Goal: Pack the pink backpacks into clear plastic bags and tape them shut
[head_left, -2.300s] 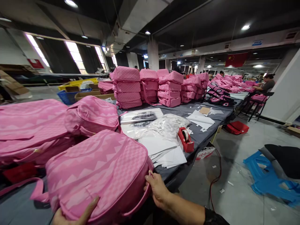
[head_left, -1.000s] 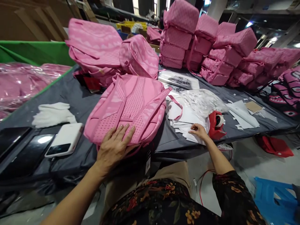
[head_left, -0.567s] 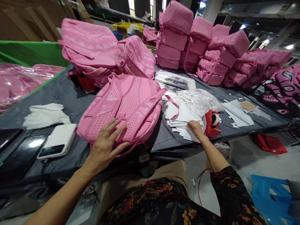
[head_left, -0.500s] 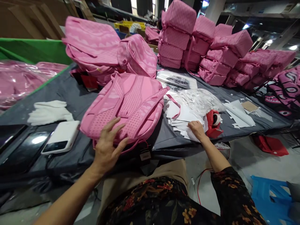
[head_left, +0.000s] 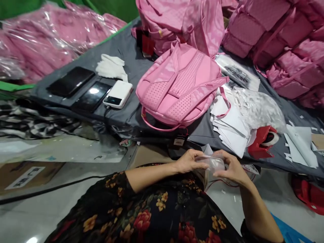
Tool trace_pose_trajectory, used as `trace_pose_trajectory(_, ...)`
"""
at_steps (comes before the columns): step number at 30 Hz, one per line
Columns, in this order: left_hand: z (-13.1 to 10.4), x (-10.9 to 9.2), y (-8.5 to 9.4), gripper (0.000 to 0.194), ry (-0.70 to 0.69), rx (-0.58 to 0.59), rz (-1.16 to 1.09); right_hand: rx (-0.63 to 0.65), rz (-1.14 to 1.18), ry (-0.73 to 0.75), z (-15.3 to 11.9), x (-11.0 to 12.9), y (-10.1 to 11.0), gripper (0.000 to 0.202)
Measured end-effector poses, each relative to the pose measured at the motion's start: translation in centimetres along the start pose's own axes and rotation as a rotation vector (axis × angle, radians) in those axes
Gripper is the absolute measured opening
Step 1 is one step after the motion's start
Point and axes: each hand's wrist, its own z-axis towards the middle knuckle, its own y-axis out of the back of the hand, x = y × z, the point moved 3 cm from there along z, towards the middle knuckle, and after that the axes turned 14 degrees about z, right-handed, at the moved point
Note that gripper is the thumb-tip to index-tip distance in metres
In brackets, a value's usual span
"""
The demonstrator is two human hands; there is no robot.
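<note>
Clear plastic piece (head_left: 217, 164): thin, glossy, creased; lower centre. Grip: left hand (head_left: 189, 161) and right hand (head_left: 231, 168) pinching it. Cardboard box (head_left: 15, 171), lower left: printed label (head_left: 25, 178), illegible.

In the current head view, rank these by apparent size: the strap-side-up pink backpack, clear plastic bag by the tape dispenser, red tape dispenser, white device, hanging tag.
1. Pink backpack
2. Clear plastic bag
3. Red tape dispenser and white device: too alike to rank
4. Hanging tag
</note>
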Motion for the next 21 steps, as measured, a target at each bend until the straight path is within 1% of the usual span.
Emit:
trace_pose_trajectory(2,-0.9,0.1,0.5,0.044,-0.073,-0.067,0.152,-0.069,0.020,-0.017,0.8,-0.8,-0.4,0.052)
trace_pose_trajectory(3,-1.4,0.0,1.0,0.042,-0.139,-0.129,0.264,-0.125,0.053,-0.018,1.3,-1.1,-0.6,0.050)
trace_pose_trajectory(4,-2.0,-0.1,1.7,0.039,-0.211,-0.225,0.383,-0.180,0.091,-0.007,1.6,-1.3,-0.7,0.051)
trace_pose_trajectory(5,-2.7,-0.2,2.6,0.035,-0.276,-0.357,0.495,-0.227,0.117,0.012,1.9,-1.4,-0.7,0.051)
trace_pose_trajectory(6,-3.4,-0.2,3.6,0.032,-0.320,-0.517,0.594,-0.257,0.112,0.038,2.1,-1.3,-0.5,0.051)
trace_pose_trajectory(7,-4.2,-0.1,4.6,0.032,-0.336,-0.682,0.679,-0.264,0.068,0.067,2.1,-1.2,-0.2,0.050)
trace_pose_trajectory(8,-4.9,0.3,5.6,0.034,-0.324,-0.828,0.748,-0.249,-0.015,0.091,1.9,-1.1,0.2,0.048)
trace_pose_trajectory(9,-5.4,0.7,6.5,0.038,-0.291,-0.937,0.802,-0.207,-0.121,0.098,1.5,-1.1,0.6,0.046)
trace_pose_trajectory(10,-5.6,1.3,7.2,0.043,-0.244,-0.999,0.840,-0.130,-0.235,0.078,1.1,-1.4,1.0,0.043)
trace_pose_trajectory(11,-5.4,1.8,7.7,0.047,-0.189,-1.014,0.861,-0.021,-0.346,0.026,0.5,-1.9,1.3,0.040)
trace_pose_trajectory(13,-4.3,2.6,8.3,0.054,-0.067,-0.973,0.849,0.237,-0.524,-0.145,-0.7,-3.5,1.3,0.030)
trace_pose_trajectory(14,-3.4,2.8,8.4,0.056,-0.006,-0.951,0.819,0.357,-0.576,-0.230,-1.3,-4.4,1.2,0.023)
trace_pose_trajectory(15,-2.5,2.8,8.4,0.055,0.045,-0.935,0.774,0.448,-0.596,-0.288,-1.7,-5.2,1.0,0.017)
trace_pose_trajectory(16,-1.6,2.6,8.4,0.050,0.080,-0.919,0.713,0.486,-0.589,-0.305,-1.8,-5.7,0.8,0.015)
trace_pose_trajectory(17,-0.8,2.3,8.3,0.044,0.098,-0.892,0.640,0.472,-0.561,-0.276,-1.5,-5.9,0.7,0.019)
trace_pose_trajectory(18,-0.2,2.1,8.3,0.037,0.103,-0.860,0.557,0.420,-0.516,-0.211,-0.9,-5.9,0.8,0.023)
trace_pose_trajectory(20,0.2,1.7,8.2,0.031,0.094,-0.789,0.378,0.258,-0.401,-0.053,0.9,-5.3,1.4,0.031)
trace_pose_trajectory(21,0.0,1.7,8.2,0.033,0.098,-0.754,0.285,0.185,-0.344,0.002,2.0,-4.8,1.9,0.036)
